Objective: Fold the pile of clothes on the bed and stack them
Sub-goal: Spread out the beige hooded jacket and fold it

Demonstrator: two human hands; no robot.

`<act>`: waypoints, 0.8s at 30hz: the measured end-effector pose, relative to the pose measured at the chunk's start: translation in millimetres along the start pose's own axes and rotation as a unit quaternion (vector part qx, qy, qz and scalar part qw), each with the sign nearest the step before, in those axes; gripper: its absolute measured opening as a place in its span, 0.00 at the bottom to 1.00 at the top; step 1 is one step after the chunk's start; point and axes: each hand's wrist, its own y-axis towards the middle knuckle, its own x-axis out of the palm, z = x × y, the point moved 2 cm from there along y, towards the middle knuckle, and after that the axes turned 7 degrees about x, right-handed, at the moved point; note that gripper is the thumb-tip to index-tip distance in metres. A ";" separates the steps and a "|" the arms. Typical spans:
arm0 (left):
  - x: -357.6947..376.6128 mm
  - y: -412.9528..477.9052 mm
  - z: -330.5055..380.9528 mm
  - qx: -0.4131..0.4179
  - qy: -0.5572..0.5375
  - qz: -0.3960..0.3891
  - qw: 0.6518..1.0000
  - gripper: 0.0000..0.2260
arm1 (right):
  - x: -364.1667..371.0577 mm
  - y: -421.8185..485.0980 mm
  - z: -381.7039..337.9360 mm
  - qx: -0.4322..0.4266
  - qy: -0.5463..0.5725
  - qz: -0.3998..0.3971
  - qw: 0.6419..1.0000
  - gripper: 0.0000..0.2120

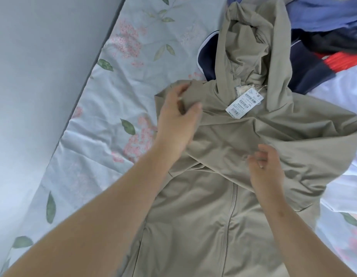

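nearest me the khaki hooded jacket [203,226] lies front-up on the bed [113,56], zip running up the middle. i judge the cloth thin, soft and light, quick to slide and wrinkle, so i'd take it at seams and fold edges, not mid-panel. my right hand [265,166] curls over the sleeve [293,156] crossed on the chest; whether it pinches is too blurred to tell. my left hand [177,116] pinches the folded shoulder. beyond lie the paper tag [245,102], the hood [249,47], then the unfolded pile [323,37].

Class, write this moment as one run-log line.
step: folding khaki jacket | left hand: pinches shoulder fabric | right hand: on sleeve, grip unclear | pile: behind hood
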 end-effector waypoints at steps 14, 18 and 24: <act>-7.7 -24.3 -84.9 -0.055 0.382 -0.039 0.922 0.26 | -37.8 -20.3 48.5 -0.058 -0.301 -0.143 0.941 0.25; -38.6 -11.4 -91.1 -0.063 0.368 0.071 0.925 0.19 | -43.6 -9.7 41.7 -0.046 -0.252 -0.118 0.959 0.21; -16.2 -12.0 -89.6 -0.059 0.559 -0.035 0.826 0.28 | -38.8 28.8 8.4 -0.073 -0.190 -0.072 0.976 0.20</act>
